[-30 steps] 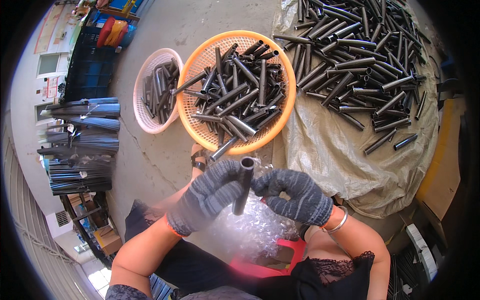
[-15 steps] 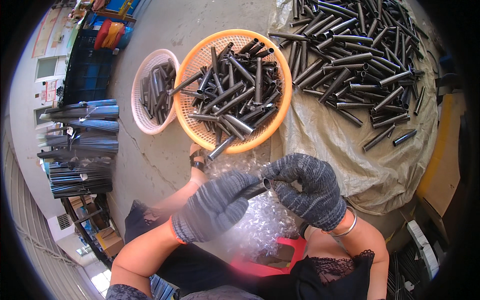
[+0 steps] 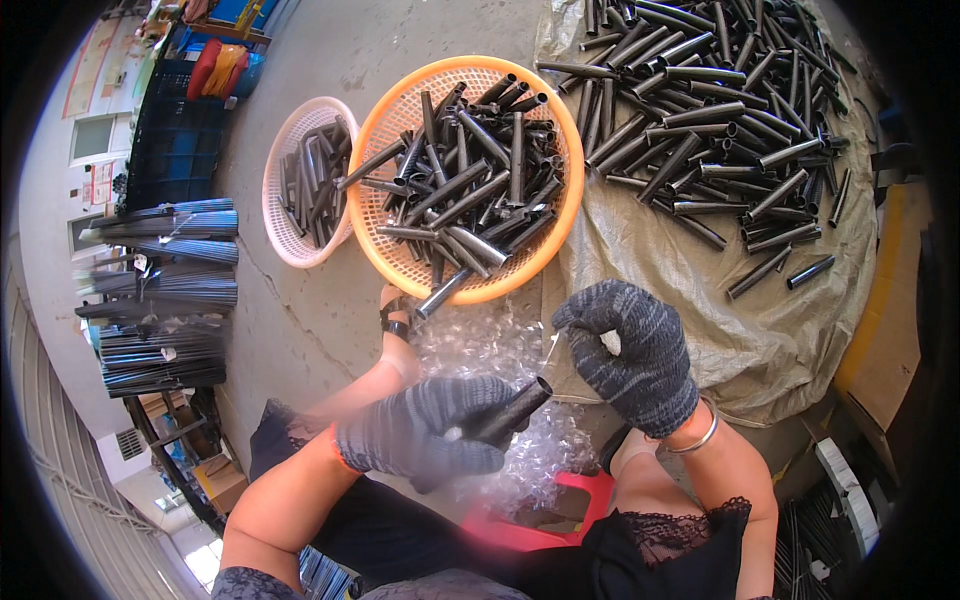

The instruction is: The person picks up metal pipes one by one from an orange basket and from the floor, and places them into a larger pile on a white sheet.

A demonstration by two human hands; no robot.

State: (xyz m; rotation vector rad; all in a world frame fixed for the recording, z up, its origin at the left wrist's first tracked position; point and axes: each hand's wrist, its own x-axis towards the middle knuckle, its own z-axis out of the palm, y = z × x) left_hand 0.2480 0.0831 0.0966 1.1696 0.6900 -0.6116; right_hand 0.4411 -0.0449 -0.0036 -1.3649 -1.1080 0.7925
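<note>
My left hand (image 3: 425, 428), in a grey knitted glove, is closed around a short black tube (image 3: 518, 408). The tube's end points up and to the right. Apart from it, my gloved right hand (image 3: 630, 362) is raised on the right with its fingers curled together. A thin pale strip (image 3: 552, 348) hangs from its fingertips, and a small white piece (image 3: 611, 342) shows amid the curled fingers; its kind I cannot make out. Beneath both hands lies a heap of clear plastic shreds (image 3: 545, 455).
An orange basket (image 3: 572, 190) of black tubes stands ahead, a smaller pink basket (image 3: 276, 180) of tubes at its left. More tubes (image 3: 705, 130) are piled on a tan sheet (image 3: 670, 290) at far right. A red stool (image 3: 590, 495) is by my legs; bundled rods (image 3: 165, 300) lie left.
My right hand has moved off the tube end, up and to the right, the pale strip now showing. My left hand has lowered slightly with the tube, whose end now tilts upward.
</note>
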